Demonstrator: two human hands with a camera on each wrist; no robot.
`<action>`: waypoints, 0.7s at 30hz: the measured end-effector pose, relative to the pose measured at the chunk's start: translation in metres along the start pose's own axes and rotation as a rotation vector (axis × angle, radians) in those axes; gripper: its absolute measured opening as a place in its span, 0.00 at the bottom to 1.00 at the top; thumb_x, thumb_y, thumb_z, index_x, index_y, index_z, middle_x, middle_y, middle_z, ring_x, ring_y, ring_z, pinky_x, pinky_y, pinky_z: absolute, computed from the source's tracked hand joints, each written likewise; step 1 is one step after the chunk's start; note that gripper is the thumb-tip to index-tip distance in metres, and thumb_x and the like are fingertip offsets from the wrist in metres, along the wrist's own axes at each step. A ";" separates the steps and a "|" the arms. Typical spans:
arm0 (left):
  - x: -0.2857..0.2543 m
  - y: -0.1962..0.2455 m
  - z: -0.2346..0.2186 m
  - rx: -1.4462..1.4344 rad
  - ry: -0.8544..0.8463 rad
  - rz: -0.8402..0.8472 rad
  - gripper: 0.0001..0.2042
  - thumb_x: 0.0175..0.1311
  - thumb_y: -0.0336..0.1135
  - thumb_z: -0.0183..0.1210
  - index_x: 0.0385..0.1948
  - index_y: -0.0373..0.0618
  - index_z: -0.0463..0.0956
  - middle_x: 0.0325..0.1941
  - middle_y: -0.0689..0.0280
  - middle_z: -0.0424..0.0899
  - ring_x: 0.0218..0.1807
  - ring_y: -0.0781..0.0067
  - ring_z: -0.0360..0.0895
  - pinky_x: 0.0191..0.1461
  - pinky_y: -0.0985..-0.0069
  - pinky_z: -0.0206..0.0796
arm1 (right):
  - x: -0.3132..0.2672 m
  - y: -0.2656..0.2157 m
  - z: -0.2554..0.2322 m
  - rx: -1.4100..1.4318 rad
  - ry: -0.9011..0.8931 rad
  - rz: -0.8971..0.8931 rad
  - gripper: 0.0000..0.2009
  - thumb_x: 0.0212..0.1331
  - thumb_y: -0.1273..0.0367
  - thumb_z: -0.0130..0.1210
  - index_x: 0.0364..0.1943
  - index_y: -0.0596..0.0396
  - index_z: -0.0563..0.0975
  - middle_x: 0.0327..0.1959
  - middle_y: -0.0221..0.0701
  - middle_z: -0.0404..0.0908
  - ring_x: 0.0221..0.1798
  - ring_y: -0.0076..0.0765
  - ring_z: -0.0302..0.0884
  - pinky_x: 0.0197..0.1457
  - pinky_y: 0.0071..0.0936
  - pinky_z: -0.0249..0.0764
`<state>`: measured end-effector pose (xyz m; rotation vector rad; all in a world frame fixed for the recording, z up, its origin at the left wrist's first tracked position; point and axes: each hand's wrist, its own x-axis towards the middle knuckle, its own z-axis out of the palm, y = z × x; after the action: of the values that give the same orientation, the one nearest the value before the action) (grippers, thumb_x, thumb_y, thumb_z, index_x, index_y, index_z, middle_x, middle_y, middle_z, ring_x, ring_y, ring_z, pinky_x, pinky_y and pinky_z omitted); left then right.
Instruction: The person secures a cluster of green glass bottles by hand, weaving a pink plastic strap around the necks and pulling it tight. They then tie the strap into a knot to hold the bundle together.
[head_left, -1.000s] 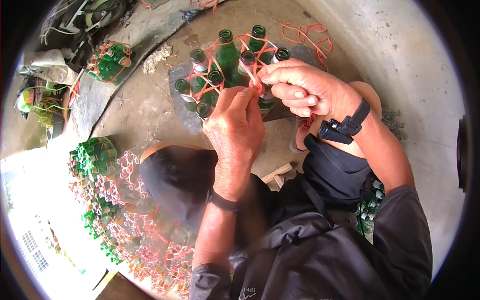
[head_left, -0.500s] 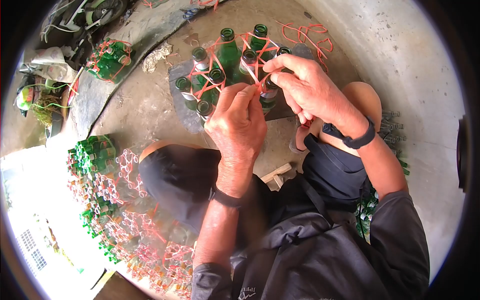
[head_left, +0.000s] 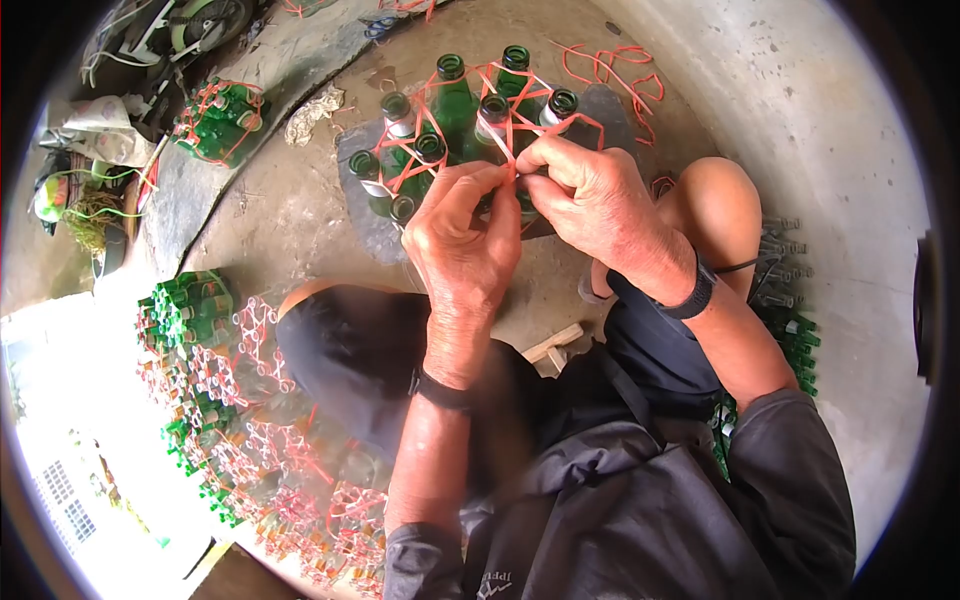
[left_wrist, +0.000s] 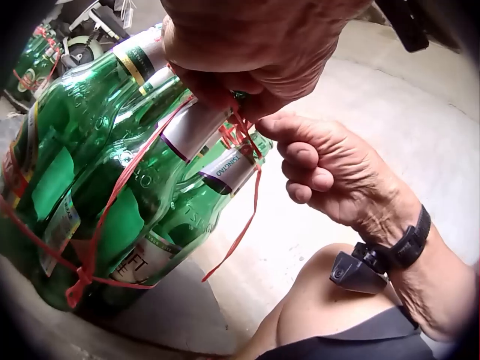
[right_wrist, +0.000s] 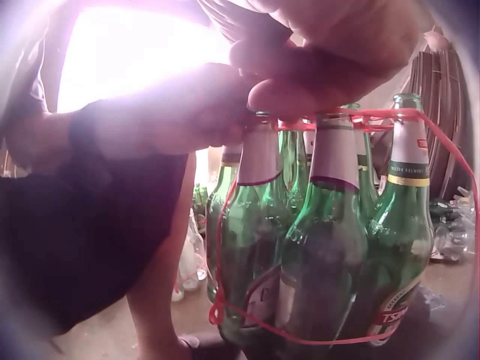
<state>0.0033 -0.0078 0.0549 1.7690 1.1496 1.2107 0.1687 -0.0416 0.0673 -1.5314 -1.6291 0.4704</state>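
Note:
A cluster of green glass bottles [head_left: 455,108] stands upright before me, its necks laced together with red plastic string [left_wrist: 111,196]. My left hand [head_left: 465,235] pinches the string at the near side of the cluster, thumb and forefinger together. Close against it, the thumb and forefinger of my right hand [head_left: 600,205] pinch the string too. From there a red loop arcs up toward the right-hand bottle neck. In the left wrist view, a loose string end [left_wrist: 253,210] hangs beside the labelled necks. Another band with a knot [left_wrist: 75,292] runs round the lower bodies. Fingers partly hide the pinched spot.
Loose red string [head_left: 610,70] lies on the floor behind the cluster. A tied bottle bundle [head_left: 222,122] stands at the far left, and many more bottles [head_left: 195,310] crowd the lower left. A pale wall [head_left: 850,200] rises at the right.
My right hand first shifted and turned over by the right-hand bottle, then came in beside the left fingertips. A red loop now stands out above it. The left hand has kept its pinch.

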 end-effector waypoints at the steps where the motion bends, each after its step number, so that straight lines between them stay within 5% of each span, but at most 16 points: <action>1: 0.000 -0.001 -0.001 0.000 0.000 0.001 0.04 0.69 0.23 0.70 0.41 0.36 0.89 0.42 0.64 0.92 0.38 0.82 0.85 0.44 0.80 0.77 | 0.000 -0.001 -0.001 -0.059 -0.018 0.001 0.04 0.67 0.76 0.65 0.43 0.54 0.85 0.23 0.38 0.82 0.22 0.18 0.73 0.26 0.26 0.72; 2: 0.000 -0.002 -0.001 -0.005 -0.007 -0.006 0.04 0.69 0.23 0.69 0.41 0.36 0.89 0.42 0.64 0.92 0.38 0.82 0.85 0.44 0.80 0.77 | 0.000 -0.001 0.000 -0.059 -0.017 0.001 0.04 0.67 0.76 0.65 0.43 0.54 0.85 0.23 0.38 0.82 0.22 0.18 0.73 0.26 0.26 0.72; 4: -0.001 -0.005 -0.002 -0.012 -0.014 -0.012 0.04 0.69 0.23 0.69 0.41 0.37 0.89 0.43 0.65 0.92 0.39 0.82 0.85 0.44 0.79 0.77 | 0.000 -0.002 0.003 -0.053 0.011 -0.015 0.04 0.64 0.72 0.65 0.41 0.50 0.84 0.24 0.43 0.82 0.28 0.56 0.85 0.29 0.46 0.76; 8: -0.002 -0.007 0.000 -0.016 -0.015 -0.042 0.05 0.69 0.25 0.68 0.43 0.38 0.89 0.35 0.68 0.90 0.34 0.85 0.82 0.40 0.80 0.75 | -0.001 0.001 0.008 -0.056 0.071 -0.037 0.03 0.64 0.72 0.65 0.39 0.50 0.85 0.24 0.43 0.83 0.28 0.55 0.85 0.30 0.45 0.77; 10: -0.001 -0.006 -0.001 -0.030 -0.020 -0.085 0.05 0.69 0.25 0.68 0.43 0.39 0.89 0.31 0.69 0.89 0.31 0.86 0.80 0.38 0.80 0.74 | -0.003 0.002 0.010 -0.092 0.051 0.004 0.08 0.66 0.75 0.65 0.46 0.53 0.89 0.31 0.42 0.87 0.24 0.33 0.86 0.30 0.31 0.79; 16: 0.005 0.002 -0.007 -0.022 -0.065 -0.177 0.06 0.68 0.27 0.67 0.43 0.40 0.89 0.27 0.73 0.85 0.28 0.88 0.76 0.34 0.80 0.70 | -0.003 0.002 0.012 -0.118 0.084 -0.050 0.08 0.66 0.75 0.65 0.47 0.53 0.89 0.31 0.41 0.88 0.25 0.38 0.86 0.31 0.31 0.79; 21: 0.008 0.000 -0.002 -0.156 -0.043 -0.162 0.09 0.66 0.25 0.68 0.46 0.38 0.86 0.38 0.66 0.91 0.37 0.84 0.82 0.40 0.80 0.73 | -0.001 -0.005 0.009 -0.120 0.070 -0.010 0.09 0.66 0.74 0.66 0.47 0.54 0.89 0.29 0.43 0.87 0.24 0.38 0.86 0.31 0.32 0.79</action>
<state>0.0023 -0.0005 0.0580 1.5481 1.1195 1.1292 0.1590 -0.0408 0.0657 -1.6092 -1.6348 0.3150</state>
